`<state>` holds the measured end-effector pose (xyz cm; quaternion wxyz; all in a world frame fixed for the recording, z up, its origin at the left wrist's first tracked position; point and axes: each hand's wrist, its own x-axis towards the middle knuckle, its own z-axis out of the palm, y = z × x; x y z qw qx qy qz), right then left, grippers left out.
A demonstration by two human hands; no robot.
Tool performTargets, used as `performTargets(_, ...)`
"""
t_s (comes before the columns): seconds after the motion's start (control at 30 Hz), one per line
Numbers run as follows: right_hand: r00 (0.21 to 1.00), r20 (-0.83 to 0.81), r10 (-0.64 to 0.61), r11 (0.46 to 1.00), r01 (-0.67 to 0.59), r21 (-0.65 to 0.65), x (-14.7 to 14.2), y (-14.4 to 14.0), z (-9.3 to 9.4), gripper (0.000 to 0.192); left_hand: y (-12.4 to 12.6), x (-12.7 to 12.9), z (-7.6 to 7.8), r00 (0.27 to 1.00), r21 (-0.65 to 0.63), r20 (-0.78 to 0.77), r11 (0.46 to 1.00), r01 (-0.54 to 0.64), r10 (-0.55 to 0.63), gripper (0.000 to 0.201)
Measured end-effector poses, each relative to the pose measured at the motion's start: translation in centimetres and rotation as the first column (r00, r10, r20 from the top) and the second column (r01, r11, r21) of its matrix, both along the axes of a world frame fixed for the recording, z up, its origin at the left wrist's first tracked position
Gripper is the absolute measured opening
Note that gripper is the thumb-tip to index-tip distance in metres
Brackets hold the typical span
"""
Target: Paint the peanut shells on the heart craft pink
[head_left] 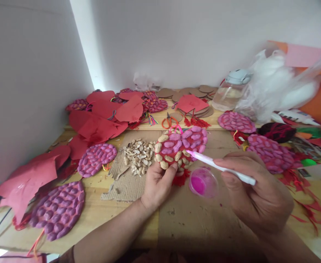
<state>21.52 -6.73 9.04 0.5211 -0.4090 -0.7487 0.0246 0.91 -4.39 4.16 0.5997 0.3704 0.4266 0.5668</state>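
Observation:
My left hand point(159, 184) grips the lower edge of a red disc covered in peanut shells point(177, 145), thumb on its front. Many of its shells are painted pink-purple; those along the left and bottom are bare tan. Between the fingers of my right hand point(255, 190) is a white paintbrush point(222, 167), its pink tip at a shell near the disc's lower middle. Below the disc stands a small clear cup point(203, 182) with bright magenta paint. A red tassel point(181, 177) hangs under the disc, partly hidden by my left hand.
Broken peanut shells point(140, 155) lie on corrugated cardboard to the left. Red paper pieces point(102, 117) and purple shell discs point(57, 210) spread across the left side. Orange-handled scissors point(169, 120) lie behind the disc. A clear jar point(229, 91) and plastic bag point(275, 84) stand back right.

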Motion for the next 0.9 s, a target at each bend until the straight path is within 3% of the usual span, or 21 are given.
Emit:
performTargets(0.27, 0.994, 0.105, 0.021, 0.996, -0.03, 0.083, -1.3, 0.6, 2.0, 0.035, 0.4, -0.1, -0.8, 1.0, 0.058, 0.022, 0.998, -0.01, 0.008, 0.038)
performTargets(0.6, 0.996, 0.086, 0.011, 0.996, -0.019, 0.083, -1.4, 1.1, 1.4, 0.033, 0.4, 0.0, -0.7, 1.0, 0.09, 0.008, 0.996, -0.004, 0.004, 0.037)
performTargets(0.9, 0.997, 0.075, 0.018, 0.996, -0.025, 0.088, -0.9, 1.2, 1.3, 0.029, 0.4, -0.2, -0.5, 1.0, 0.029, 0.01, 0.999, 0.012, -0.012, 0.043)
